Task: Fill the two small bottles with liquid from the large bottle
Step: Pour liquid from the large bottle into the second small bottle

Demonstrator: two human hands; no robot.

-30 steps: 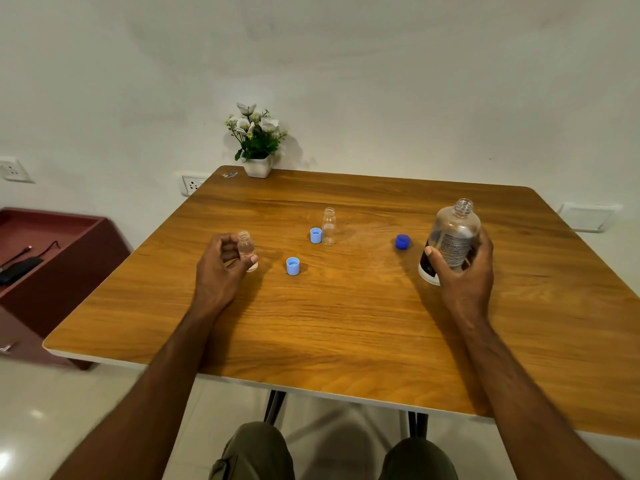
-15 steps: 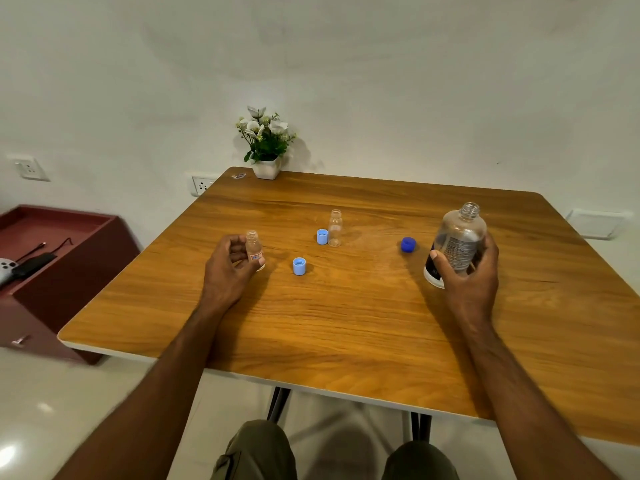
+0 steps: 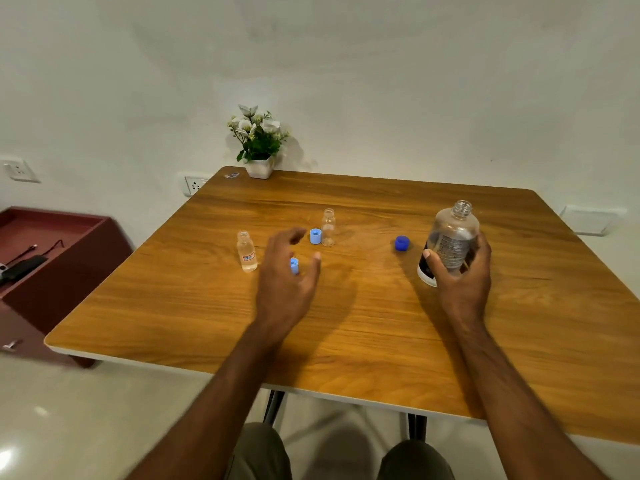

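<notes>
Left hand (image 3: 284, 282) empty, fingers spread, blurred, above the table (image 3: 207, 323). Far small bottle (image 3: 328, 227) lies at about 1 o'clock from it, upright, long axis vertical, uncapped, looks empty; left hand is the nearer one. Light blue cap (image 3: 315, 236) touches it at its 9 o'clock. Labelled small bottle (image 3: 247, 251) stands at the hand's 10 o'clock, clear liquid inside. Second light blue cap (image 3: 294, 265) partly hidden by fingers. Right hand (image 3: 462, 271) grips the large bottle (image 3: 450, 240), open-necked, tilted slightly; dark blue cap (image 3: 402, 243) at its 9 o'clock.
</notes>
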